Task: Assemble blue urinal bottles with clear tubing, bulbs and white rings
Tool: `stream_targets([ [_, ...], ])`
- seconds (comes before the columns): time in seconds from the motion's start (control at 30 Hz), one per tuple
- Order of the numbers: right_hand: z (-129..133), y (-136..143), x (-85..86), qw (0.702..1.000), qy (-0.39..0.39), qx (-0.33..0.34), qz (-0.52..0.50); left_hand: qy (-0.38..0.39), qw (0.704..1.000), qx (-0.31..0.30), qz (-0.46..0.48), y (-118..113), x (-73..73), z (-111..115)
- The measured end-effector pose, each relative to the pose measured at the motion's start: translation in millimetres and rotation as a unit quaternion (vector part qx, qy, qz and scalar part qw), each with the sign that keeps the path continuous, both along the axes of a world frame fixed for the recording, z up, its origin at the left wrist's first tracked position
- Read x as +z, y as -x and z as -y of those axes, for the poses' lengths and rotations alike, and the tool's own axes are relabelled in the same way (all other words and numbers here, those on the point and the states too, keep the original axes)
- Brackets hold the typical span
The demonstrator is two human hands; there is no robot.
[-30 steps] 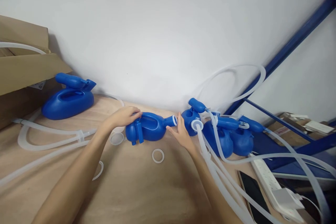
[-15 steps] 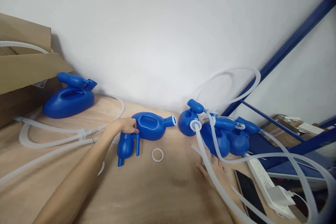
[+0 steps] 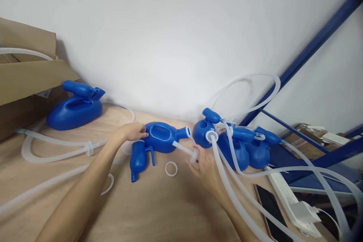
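A blue plastic urinal bottle (image 3: 167, 145) lies on the table, its white-rimmed mouth facing right. My left hand (image 3: 135, 131) grips its left end with bent fingers. Just below that hand is a small blue funnel-shaped piece (image 3: 138, 160) with a side arm, lying on the table. My right hand (image 3: 206, 165) pinches a translucent white cap (image 3: 194, 155) between thumb and fingers. A short length of clear tube (image 3: 181, 147) sticks out of the cap toward the bottle, below its mouth. A white ring (image 3: 171, 169) lies on the table between my hands.
Several blue bottles (image 3: 235, 151) with coiled tubes crowd the right side. Another blue bottle (image 3: 75, 113) stands at left by a cardboard box (image 3: 31, 83). Loose tubing (image 3: 56, 157) crosses the left. A phone (image 3: 272, 211) and power strip (image 3: 283, 193) lie at right.
My right hand has risen from the table and moved left, bringing the cap and tube near the bottle's mouth. The small blue piece has shifted slightly right, and my left hand slightly left.
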State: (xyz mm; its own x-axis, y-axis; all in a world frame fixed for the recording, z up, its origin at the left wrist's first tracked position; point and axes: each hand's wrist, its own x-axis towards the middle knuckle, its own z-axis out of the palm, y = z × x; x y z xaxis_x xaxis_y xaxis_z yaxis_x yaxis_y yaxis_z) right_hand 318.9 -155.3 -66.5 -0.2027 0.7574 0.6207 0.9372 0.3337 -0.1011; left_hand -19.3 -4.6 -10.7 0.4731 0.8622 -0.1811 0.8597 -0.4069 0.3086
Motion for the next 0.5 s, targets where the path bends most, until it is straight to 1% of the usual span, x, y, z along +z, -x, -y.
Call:
stream_targets([
  [0.03, -7, 7, 9.7, 1.000, -0.005, 0.019, 0.013, -0.038, 0.999, 0.009, 0.025, -2, 1.6, 0],
  [0.07, -14, 11, 20.1, 0.999, -0.014, 0.018, 0.025, -0.084, 0.994, 0.018, 0.062, -5, 1.5, 1],
  [0.13, -27, 11, 40.4, 0.998, -0.030, -0.027, 0.051, -0.180, 0.972, 0.028, 0.150, -14, -4.6, 1],
  [0.17, -33, 9, 49.1, 0.996, -0.032, -0.057, 0.065, -0.214, 0.959, 0.026, 0.186, -19, -10.4, 0],
  [0.2, -39, 5, 56.1, 0.993, -0.031, -0.083, 0.077, -0.228, 0.951, 0.020, 0.208, -24, -17.5, -1],
  [0.27, -49, -3, 64.2, 0.989, -0.016, -0.107, 0.100, -0.208, 0.955, 0.004, 0.212, -31, -32.9, -4],
  [0.37, -61, -12, 64.2, 0.985, -0.007, -0.100, 0.138, -0.167, 0.964, -0.014, 0.206, -34, -50.7, -11],
  [0.43, -64, -16, 60.9, 0.983, -0.013, -0.102, 0.153, -0.161, 0.964, -0.021, 0.211, -32, -56.4, -15],
  [0.5, -65, -20, 58.5, 0.986, -0.026, -0.108, 0.128, -0.154, 0.964, -0.025, 0.216, -30, -58.5, -18],
])
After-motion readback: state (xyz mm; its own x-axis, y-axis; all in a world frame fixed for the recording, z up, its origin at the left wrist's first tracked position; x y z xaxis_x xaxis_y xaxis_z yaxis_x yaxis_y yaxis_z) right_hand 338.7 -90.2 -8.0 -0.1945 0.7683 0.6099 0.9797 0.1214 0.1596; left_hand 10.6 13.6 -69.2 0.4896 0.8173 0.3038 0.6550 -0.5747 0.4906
